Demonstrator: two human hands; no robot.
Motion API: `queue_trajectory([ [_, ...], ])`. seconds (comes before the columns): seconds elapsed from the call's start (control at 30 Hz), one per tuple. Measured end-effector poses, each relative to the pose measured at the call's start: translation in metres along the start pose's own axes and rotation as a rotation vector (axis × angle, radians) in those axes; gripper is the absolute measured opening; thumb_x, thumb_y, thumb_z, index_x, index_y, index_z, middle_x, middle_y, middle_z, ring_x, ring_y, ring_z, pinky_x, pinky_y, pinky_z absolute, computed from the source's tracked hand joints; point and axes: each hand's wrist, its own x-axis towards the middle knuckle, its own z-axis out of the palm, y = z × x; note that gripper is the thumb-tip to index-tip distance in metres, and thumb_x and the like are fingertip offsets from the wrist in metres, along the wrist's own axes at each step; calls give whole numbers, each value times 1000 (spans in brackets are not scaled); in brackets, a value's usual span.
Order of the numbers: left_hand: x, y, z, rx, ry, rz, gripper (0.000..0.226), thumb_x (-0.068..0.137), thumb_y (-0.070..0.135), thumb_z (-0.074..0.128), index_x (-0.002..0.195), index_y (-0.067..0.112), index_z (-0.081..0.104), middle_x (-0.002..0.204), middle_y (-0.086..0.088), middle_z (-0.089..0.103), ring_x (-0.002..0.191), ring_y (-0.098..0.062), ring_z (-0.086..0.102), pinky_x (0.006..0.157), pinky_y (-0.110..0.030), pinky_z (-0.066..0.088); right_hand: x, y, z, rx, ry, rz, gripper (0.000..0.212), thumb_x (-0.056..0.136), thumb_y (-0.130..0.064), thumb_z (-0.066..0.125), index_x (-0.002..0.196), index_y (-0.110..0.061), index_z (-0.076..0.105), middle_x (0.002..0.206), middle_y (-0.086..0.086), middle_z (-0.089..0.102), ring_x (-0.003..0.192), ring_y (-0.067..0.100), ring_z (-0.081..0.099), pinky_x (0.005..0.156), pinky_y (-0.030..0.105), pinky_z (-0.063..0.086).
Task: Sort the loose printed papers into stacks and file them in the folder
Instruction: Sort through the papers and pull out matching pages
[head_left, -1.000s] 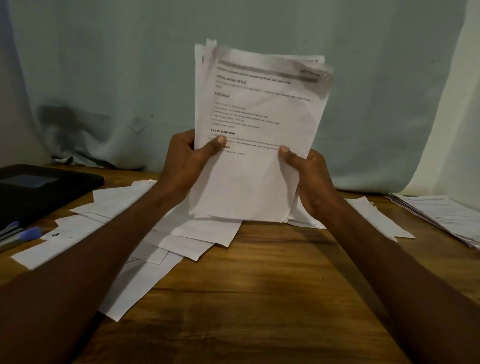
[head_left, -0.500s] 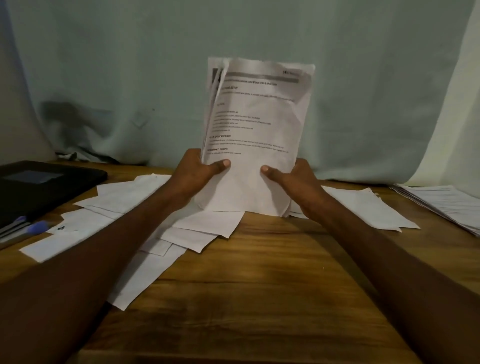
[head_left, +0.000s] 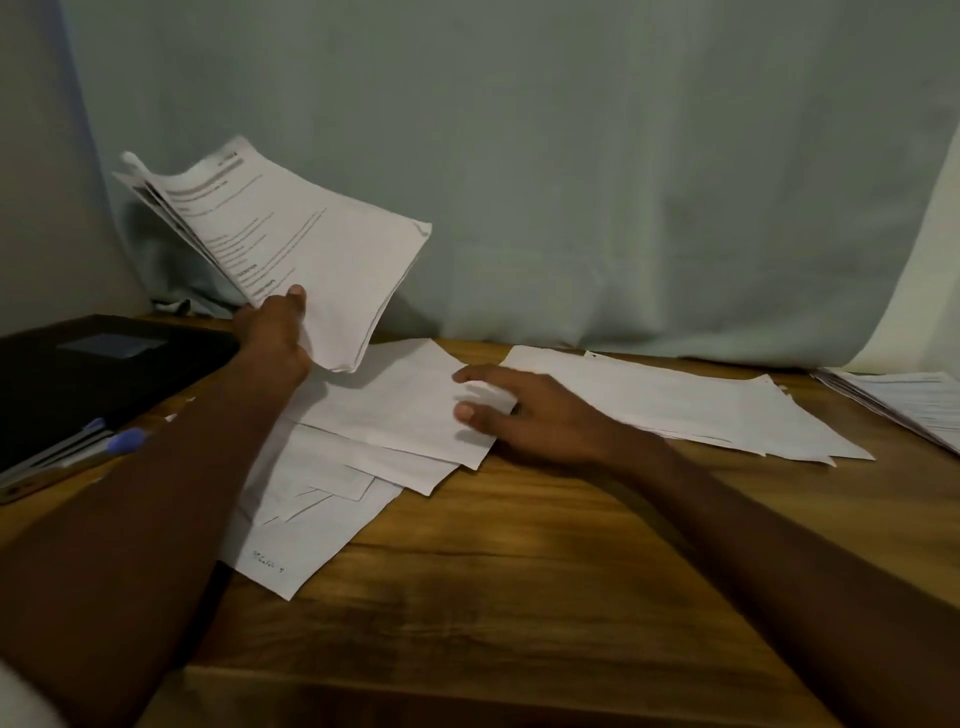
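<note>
My left hand (head_left: 272, 332) grips a stack of printed papers (head_left: 306, 244) by its lower edge and holds it tilted to the left above the table. My right hand (head_left: 524, 410) lies on the loose white sheets (head_left: 395, 405) in the middle of the wooden table, thumb and fingers at the edge of the top sheet; whether they pinch it is unclear. More loose sheets (head_left: 675, 405) spread out to the right of that hand. A black folder (head_left: 93, 369) lies closed at the left.
Two pens with blue caps (head_left: 104, 441) lie at the folder's near edge. Another paper stack (head_left: 914, 405) sits at the far right edge. A pale curtain (head_left: 571, 182) hangs behind the table. Bare wood (head_left: 519, 597) stretches along the front.
My right hand let go of the held stack and dropped onto the loose sheets. My left hand swung the stack up and to the left, now holding it alone.
</note>
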Motion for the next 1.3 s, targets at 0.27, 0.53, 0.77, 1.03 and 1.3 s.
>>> queue_trajectory([
  [0.27, 1, 0, 3, 19, -28, -21, 49, 92, 14, 76, 136, 18, 57, 125, -1, 67, 104, -22, 66, 92, -46, 57, 4, 0, -20, -224, -233, -40, 37, 92, -51, 70, 129, -44, 67, 145, -18, 58, 136, 9, 49, 118, 48, 36],
  [0.53, 4, 2, 9, 26, -182, -59, 43, 92, 13, 76, 133, 19, 63, 122, -2, 73, 108, -25, 71, 69, -40, 61, -1, -2, -35, -308, 20, -19, 53, 85, -72, 59, 117, -33, 76, 124, -12, 72, 112, 8, 63, 105, 43, 50],
  [0.77, 3, -2, 14, 43, -325, -78, 41, 92, 7, 73, 131, 17, 65, 118, -3, 76, 105, -25, 73, 76, -42, 62, 1, -17, -1, -273, -353, 0, 76, 91, -69, 56, 157, -39, 33, 166, -15, 27, 152, 13, 26, 122, 38, 24],
  [1.03, -7, 2, 20, -26, -417, -48, 32, 97, 4, 66, 125, 19, 66, 119, -3, 75, 107, -25, 72, 97, -49, 57, -2, -4, -21, -348, 85, -104, 33, 90, -31, 71, 123, -33, 73, 122, -10, 73, 106, 11, 65, 96, 40, 56],
  [1.3, -25, 22, 26, -122, -573, -161, 39, 97, 25, 68, 135, 30, 60, 124, -5, 73, 113, -38, 66, 80, -74, 51, -1, 7, -66, 139, 689, -26, 21, 91, -19, 71, 111, -24, 76, 98, -16, 73, 83, -4, 64, 74, 15, 46],
])
